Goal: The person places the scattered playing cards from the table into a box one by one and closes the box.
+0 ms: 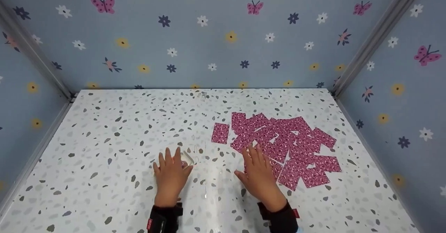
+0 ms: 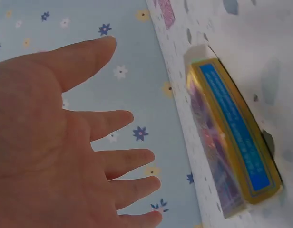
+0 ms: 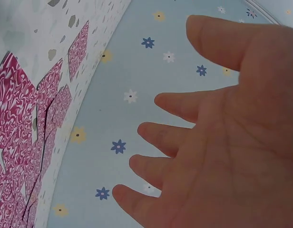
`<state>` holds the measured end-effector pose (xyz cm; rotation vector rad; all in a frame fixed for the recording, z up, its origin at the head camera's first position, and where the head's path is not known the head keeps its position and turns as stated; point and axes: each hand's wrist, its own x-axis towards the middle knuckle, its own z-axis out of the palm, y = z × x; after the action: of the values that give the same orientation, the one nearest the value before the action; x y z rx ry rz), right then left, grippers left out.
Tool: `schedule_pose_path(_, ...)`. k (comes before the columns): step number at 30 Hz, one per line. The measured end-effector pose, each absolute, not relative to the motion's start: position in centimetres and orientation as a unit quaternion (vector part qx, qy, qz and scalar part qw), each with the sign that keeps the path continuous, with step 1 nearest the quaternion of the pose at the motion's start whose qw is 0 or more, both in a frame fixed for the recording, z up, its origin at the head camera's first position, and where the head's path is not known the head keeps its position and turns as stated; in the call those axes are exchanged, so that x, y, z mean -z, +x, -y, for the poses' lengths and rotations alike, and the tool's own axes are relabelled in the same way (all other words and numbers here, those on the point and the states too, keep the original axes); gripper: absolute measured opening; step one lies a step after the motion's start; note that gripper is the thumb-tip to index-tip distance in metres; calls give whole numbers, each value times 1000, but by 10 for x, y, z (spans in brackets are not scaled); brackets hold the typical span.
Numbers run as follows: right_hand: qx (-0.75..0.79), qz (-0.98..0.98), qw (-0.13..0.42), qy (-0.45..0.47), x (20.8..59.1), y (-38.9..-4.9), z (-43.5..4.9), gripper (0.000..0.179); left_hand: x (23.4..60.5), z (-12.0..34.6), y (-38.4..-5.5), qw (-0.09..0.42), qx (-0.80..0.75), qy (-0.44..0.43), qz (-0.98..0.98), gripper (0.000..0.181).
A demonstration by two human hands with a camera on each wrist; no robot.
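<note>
My left hand (image 1: pixel 171 180) hovers palm down with fingers spread, overlapping a small box in the head view. That box (image 2: pixel 237 130) lies on the table, gold-edged with a blue printed strip along one side and a colourful purple face. Its whitish end (image 1: pixel 188 158) shows beside my left fingers; the rest is hidden by the hand. My right hand (image 1: pixel 260 180) is over the near left edge of a spread of pink patterned cards (image 1: pixel 299 142), fingers straight and apart. Both palms hold nothing. One card (image 1: pixel 220 133) lies separate, left of the overlapping pile.
The white speckled table (image 1: pixel 115 177) is bounded by a blue back wall (image 1: pixel 209 27) with flowers and butterflies, and by side walls. Small transparent scraps (image 1: pixel 202 96) lie near the table's far edge. Light reflects off the middle front of the tabletop.
</note>
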<state>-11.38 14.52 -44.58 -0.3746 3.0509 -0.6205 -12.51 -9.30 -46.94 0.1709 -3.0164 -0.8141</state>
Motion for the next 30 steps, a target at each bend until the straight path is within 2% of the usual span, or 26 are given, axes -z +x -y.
schedule_pose_path(7, 208, -964, 17, -167, 447, -116, -136, 56, 483, 109, -131, -20, 263, 51, 963, 77)
schedule_pose_path(15, 188, -959, 15, -212, 455, -114, -126, 42, 491, 104, -128, 32, 243, 28, 969, 61)
schedule_pose_path(22, 200, -963, -1, -182, 458, -115, -127, 33, 481, 86, -131, 6, 287, -49, 956, 74)
schedule_pose_path(30, 239, -959, -1, -154, 462, -120, -124, 29, 470, 76, -131, -23, 310, -109, 944, 73)
